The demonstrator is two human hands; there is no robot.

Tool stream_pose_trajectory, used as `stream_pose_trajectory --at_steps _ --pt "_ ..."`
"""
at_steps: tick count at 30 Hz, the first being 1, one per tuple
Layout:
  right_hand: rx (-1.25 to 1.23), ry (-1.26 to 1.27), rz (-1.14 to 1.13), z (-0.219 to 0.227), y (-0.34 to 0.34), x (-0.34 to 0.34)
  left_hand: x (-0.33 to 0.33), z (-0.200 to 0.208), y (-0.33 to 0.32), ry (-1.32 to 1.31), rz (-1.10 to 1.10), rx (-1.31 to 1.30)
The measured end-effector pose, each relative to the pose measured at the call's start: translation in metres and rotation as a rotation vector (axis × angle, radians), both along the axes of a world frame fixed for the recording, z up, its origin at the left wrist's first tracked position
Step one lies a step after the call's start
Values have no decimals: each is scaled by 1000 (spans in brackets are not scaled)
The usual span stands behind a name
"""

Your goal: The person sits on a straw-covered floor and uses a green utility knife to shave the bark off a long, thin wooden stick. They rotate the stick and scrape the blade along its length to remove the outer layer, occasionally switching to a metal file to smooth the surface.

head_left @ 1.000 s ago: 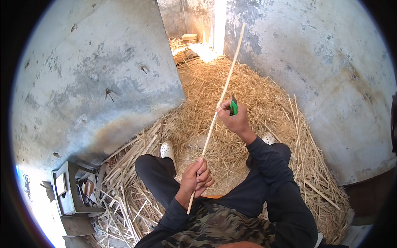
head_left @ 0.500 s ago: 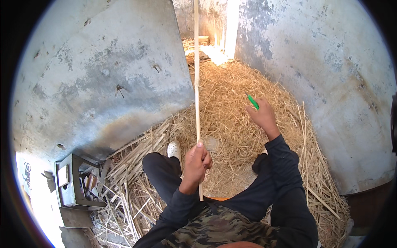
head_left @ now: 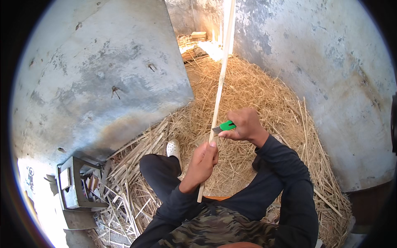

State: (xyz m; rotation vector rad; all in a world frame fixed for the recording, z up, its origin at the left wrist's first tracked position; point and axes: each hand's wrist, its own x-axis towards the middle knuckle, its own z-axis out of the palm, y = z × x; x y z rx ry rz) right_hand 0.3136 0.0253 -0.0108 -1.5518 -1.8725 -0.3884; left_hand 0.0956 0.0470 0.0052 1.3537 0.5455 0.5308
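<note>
Daylight pours through the narrow gap [head_left: 232, 43] at the back and burns out to white, swallowing detail along the upper part of the pale wooden strip [head_left: 219, 91], while a second overexposed opening [head_left: 35, 206] glares at the lower left. Elsewhere soft, even light falls on the straw [head_left: 252, 91] and the grey wall [head_left: 318, 82], with dim lower-right shadow. The fisheye bends edges toward a black, bluish-fringed rim, yet the green utility knife [head_left: 228, 125] looks reasonably crisp.
</note>
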Motion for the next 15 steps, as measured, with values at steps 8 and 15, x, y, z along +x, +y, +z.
stream_pose_trajectory --at_steps 8,15 --pt "124 -28 -163 -20 17 37 6 -11 -12 71 -58 24" --pt "126 -118 -311 -30 35 90 12 -31 -29 77 -36 -26"
